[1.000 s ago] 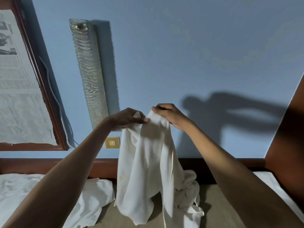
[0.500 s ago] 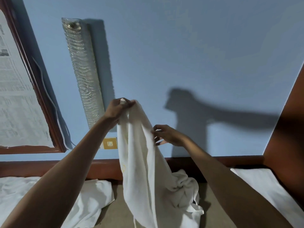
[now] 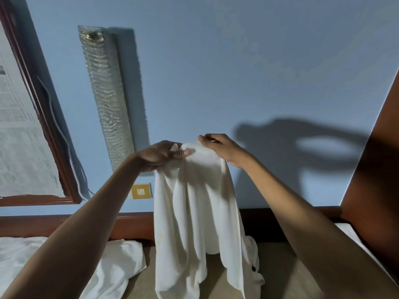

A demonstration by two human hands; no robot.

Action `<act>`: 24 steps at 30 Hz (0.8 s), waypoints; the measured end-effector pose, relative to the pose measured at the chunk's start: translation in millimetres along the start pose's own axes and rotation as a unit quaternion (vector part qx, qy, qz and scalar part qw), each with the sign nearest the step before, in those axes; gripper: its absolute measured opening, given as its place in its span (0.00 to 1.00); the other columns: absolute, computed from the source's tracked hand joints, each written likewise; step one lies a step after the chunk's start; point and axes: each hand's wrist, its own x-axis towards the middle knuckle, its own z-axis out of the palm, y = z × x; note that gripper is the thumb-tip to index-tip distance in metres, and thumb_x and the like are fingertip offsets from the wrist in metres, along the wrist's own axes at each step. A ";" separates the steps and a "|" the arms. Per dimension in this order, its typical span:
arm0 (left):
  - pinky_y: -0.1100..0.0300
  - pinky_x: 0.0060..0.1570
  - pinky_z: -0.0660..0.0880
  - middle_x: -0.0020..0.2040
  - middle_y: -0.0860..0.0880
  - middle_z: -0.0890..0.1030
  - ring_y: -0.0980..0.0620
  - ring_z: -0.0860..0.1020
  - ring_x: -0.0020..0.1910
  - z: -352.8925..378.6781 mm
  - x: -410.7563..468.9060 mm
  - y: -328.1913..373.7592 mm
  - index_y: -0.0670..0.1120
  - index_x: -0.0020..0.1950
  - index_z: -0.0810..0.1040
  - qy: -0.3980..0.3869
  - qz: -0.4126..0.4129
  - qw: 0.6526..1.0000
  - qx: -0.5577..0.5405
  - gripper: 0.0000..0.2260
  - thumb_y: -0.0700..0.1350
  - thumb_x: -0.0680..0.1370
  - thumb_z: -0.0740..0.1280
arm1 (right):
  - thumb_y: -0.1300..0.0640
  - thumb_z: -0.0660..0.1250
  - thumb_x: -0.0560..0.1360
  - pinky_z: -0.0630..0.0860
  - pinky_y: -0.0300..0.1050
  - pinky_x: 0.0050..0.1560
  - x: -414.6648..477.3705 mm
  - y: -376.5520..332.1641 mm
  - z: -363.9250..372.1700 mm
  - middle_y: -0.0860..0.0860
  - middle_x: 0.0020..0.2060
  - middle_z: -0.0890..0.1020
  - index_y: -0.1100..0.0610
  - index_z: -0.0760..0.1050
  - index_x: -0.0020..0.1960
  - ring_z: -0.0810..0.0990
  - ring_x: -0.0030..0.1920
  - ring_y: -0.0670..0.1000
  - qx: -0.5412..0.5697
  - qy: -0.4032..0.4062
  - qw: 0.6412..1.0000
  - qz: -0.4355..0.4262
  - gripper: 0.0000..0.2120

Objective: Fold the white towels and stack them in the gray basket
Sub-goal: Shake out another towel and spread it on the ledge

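White towel (image 3: 194,212): centre of frame, held up and hanging in loose vertical folds, with its lower end bunched on the tan bed surface (image 3: 278,272).
Left hand (image 3: 164,154): pinches the top edge.
Right hand (image 3: 220,147): fingers curled over the same edge, just beside the left.
Second white cloth (image 3: 116,262): crumpled, lower left.
Wooden headboard (image 3: 133,225): behind the towel.
Dark wooden panel (image 3: 377,190): right edge.

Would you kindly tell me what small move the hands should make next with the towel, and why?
Probably draw the hands apart along the top edge to spread it. The left hand and right hand pinch the white towel close together at its top, so it hangs bunched in folds, too gathered to fold neatly.
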 end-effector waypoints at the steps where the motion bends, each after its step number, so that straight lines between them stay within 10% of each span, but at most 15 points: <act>1: 0.50 0.49 0.78 0.48 0.38 0.83 0.43 0.80 0.47 -0.1 0.1 3.8 0.35 0.51 0.79 0.016 0.026 1.000 -0.003 0.21 0.55 0.77 0.75 | 0.42 0.67 0.80 0.59 0.44 0.42 -3.2 4.2 -1.6 0.44 0.35 0.70 0.49 0.75 0.37 0.65 0.39 0.46 -0.001 0.004 1.000 -0.002 0.17; 6: 0.62 0.29 0.71 0.34 0.46 0.73 0.50 0.72 0.31 1.3 4.0 21.1 0.41 0.43 0.74 0.084 0.110 0.989 -0.051 0.14 0.49 0.82 0.70 | 0.47 0.79 0.71 0.76 0.41 0.44 -14.6 27.2 13.8 0.48 0.41 0.84 0.58 0.82 0.50 0.82 0.42 0.46 -0.017 -0.039 0.999 0.027 0.17; 11: 0.62 0.31 0.75 0.35 0.45 0.78 0.52 0.77 0.30 -15.3 0.1 15.8 0.41 0.44 0.78 0.177 0.115 0.964 -0.160 0.11 0.46 0.83 0.68 | 0.49 0.73 0.78 0.80 0.41 0.50 -22.7 76.9 31.9 0.45 0.50 0.86 0.52 0.82 0.61 0.85 0.51 0.45 -0.022 -0.135 0.980 0.145 0.14; 17: 0.64 0.23 0.72 0.37 0.49 0.79 0.50 0.76 0.34 -33.9 -8.3 -26.8 0.42 0.52 0.80 0.354 -0.033 0.935 -0.022 0.12 0.49 0.77 0.76 | 0.41 0.66 0.81 0.67 0.44 0.38 -9.7 68.3 25.6 0.49 0.34 0.75 0.61 0.75 0.41 0.73 0.34 0.43 -0.073 0.026 0.994 0.073 0.23; 21: 0.63 0.46 0.77 0.64 0.48 0.75 0.50 0.78 0.56 -28.6 -7.2 -35.6 0.56 0.73 0.72 0.140 -0.053 0.983 0.103 0.34 0.53 0.70 0.82 | 0.44 0.65 0.82 0.56 0.43 0.32 -1.2 25.1 25.3 0.47 0.31 0.61 0.56 0.66 0.37 0.60 0.31 0.45 -0.062 0.007 0.998 0.008 0.21; 24: 0.57 0.57 0.79 0.61 0.50 0.83 0.51 0.81 0.59 -8.9 -2.6 -26.0 0.51 0.66 0.81 -0.048 -0.054 0.993 0.098 0.24 0.54 0.72 0.79 | 0.46 0.66 0.82 0.54 0.39 0.31 2.3 -1.5 23.3 0.45 0.30 0.59 0.55 0.61 0.34 0.57 0.30 0.45 -0.086 -0.039 0.995 -0.014 0.24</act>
